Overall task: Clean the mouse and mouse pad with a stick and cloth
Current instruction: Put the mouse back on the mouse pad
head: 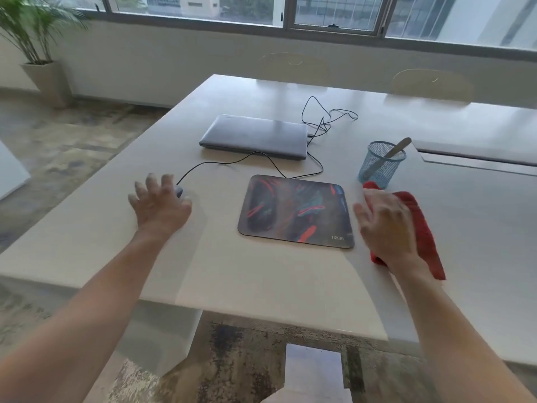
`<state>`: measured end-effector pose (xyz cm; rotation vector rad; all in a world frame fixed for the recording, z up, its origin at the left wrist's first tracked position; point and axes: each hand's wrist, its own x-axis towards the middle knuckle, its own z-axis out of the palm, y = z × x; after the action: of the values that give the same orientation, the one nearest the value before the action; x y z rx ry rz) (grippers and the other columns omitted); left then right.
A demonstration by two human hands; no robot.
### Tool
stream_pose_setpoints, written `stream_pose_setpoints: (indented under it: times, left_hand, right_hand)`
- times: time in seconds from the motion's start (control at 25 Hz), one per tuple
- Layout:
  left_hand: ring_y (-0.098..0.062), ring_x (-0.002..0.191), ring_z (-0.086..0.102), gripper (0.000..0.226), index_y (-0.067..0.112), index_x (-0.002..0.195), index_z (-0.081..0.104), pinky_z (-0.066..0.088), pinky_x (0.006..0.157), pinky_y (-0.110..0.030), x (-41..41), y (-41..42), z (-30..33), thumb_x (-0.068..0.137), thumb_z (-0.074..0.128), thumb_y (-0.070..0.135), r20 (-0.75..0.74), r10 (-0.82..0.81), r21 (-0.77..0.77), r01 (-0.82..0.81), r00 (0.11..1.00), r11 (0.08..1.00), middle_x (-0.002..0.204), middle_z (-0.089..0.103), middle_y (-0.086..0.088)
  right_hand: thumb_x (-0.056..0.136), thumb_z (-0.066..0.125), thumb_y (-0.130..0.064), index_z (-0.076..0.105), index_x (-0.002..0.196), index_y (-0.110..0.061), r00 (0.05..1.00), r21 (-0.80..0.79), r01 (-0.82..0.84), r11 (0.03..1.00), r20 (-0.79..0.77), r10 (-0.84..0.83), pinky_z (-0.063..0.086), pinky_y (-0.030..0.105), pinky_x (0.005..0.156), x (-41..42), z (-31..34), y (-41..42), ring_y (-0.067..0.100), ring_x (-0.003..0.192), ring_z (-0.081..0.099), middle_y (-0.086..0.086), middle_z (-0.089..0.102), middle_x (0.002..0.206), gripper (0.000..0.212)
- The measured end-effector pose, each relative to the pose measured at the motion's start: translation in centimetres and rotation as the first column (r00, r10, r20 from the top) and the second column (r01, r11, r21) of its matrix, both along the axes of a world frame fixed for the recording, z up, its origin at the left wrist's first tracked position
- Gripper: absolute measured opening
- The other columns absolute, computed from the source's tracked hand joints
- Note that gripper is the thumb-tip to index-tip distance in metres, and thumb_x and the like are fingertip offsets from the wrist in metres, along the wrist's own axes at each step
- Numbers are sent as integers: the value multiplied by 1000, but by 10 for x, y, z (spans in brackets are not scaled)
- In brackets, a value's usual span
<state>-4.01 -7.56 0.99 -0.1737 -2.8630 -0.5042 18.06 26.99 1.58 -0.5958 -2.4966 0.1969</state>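
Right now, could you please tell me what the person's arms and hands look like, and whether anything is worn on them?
Both arms are bare as far up as the picture shows: no sleeves. The left hand and right hand wear no gloves, and no watch or rings are visible, though motion blur softens the fingers.

An office or meeting room is suggested. A long pale tabletop (pixel 261 274) is seen carrying a closed laptop (pixel 254 135), a wired mouse (pixel 179 192), a mouse pad (pixel 296 212) and a mesh pen cup (pixel 380 165). Chairs (pixel 431 81) are drawn up opposite, a wide band of windows (pixel 334 13) is behind, and a potted palm (pixel 35 39) is placed in the corner.
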Motion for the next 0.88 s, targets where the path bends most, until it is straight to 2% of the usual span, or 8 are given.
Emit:
stream_pose_setpoints:
  times: [0.08, 0.2, 0.32, 0.52, 0.88]
  left_hand:
    - [-43, 131, 31, 56, 15, 133, 41, 26, 106, -52, -3, -6, 0, 85, 56, 40, 89, 49, 54, -54, 995, 997, 144, 34, -22]
    - [-45, 121, 41, 60, 15, 136, 36, 31, 102, -49, -4, -12, 1, 84, 56, 36, 145, 58, 91, -72, 988, 993, 132, 42, -26]
    - [-46, 118, 45, 66, 15, 139, 33, 33, 101, -47, -6, -17, 3, 81, 60, 31, 145, 42, 126, -61, 989, 990, 126, 48, -28]
    - [-43, 120, 44, 75, 16, 140, 32, 35, 100, -45, 0, -2, 11, 76, 68, 33, 159, -35, 258, -7, 987, 966, 127, 48, -24]
    - [-36, 116, 49, 74, 15, 132, 40, 38, 95, -38, 50, 109, 23, 70, 70, 40, 96, -222, 405, 166, 970, 899, 126, 49, -15]
  right_hand:
    - [96, 54, -35, 55, 131, -5, 988, -118, -88, 989, 119, 102, 37, 39, 104, -12, -7, -25, 33, 123, 52, 18, 59, 131, 46]
    - [99, 51, -36, 42, 145, -4, 970, -237, -37, 971, 224, 92, 24, 34, 115, -20, -24, -48, 26, 142, 35, 14, 43, 151, 58]
    - [100, 48, -36, 42, 146, -3, 973, -250, -2, 968, 223, 59, 18, 32, 119, -21, -36, -56, 23, 146, 30, 14, 40, 154, 57]
    - [99, 48, -35, 44, 144, -2, 979, -235, 10, 972, 202, 38, 18, 30, 119, -20, -39, -59, 23, 145, 32, 14, 42, 153, 56]
    - [98, 49, -37, 46, 144, -3, 980, -235, 11, 972, 193, 36, 18, 29, 119, -21, -38, -58, 21, 145, 32, 12, 42, 153, 57]
